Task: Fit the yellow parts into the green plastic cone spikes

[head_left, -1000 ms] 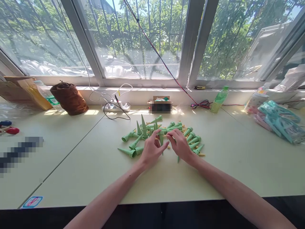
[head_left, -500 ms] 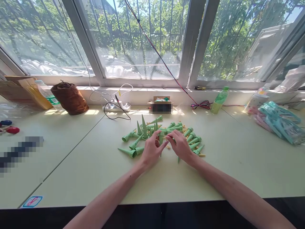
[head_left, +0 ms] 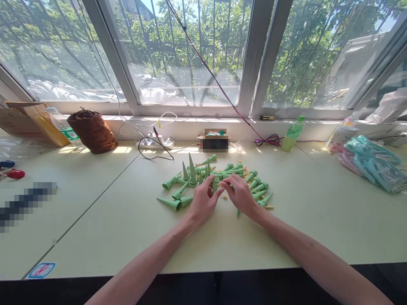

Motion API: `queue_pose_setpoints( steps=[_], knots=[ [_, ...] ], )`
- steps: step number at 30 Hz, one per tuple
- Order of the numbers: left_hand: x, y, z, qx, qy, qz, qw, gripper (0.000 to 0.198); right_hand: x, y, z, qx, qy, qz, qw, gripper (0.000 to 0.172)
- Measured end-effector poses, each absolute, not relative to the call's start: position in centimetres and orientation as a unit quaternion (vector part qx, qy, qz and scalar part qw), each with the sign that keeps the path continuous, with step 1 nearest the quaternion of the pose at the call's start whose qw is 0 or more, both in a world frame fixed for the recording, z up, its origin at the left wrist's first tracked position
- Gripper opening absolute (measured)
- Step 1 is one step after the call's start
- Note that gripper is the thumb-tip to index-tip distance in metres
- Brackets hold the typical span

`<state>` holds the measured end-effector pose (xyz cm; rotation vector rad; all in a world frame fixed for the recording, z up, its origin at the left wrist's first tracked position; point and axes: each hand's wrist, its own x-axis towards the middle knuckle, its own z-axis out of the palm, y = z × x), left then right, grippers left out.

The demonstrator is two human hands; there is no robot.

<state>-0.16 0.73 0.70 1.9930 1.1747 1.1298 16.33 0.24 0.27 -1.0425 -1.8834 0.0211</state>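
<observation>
Left hand (head_left: 203, 197) holds green spike (head_left: 215, 183) between thumb and fingers, long axis near vertical, tip down. Right hand (head_left: 240, 192), just right of spike, pinches what looks like a yellow peg (head_left: 219, 184).

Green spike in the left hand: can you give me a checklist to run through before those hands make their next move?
1. Left hand gripping the green spike: ok.
2. Spike's narrow end pointing down: ok.
3. Right hand pinching a small tan piece: ok, its tip shows beside the spike.
4. Small tan piece touching the spike: cannot tell, too small to see.
5. Gap between the hands free of loose pieces: not ok, a tan peg lies there.
6. Green-capped bottle away from the hands: ok, standing well behind them.
</observation>
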Motion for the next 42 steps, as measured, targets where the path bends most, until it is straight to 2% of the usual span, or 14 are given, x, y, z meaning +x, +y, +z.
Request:
queue_pose_setpoints(
  steps=[17,42],
  knots=[
    [-0.16,0.62,0.5,0.756,0.428,0.416,0.27,0.047,16.36,0.3,0.29,-0.44,-0.764,0.004,0.471,0.028],
    [-0.34,0.52,0.98,0.736,0.445,0.444,0.25,0.032,16.33,0.18,0.51,-0.444,-0.766,-0.003,0.465,0.032]
  ],
)
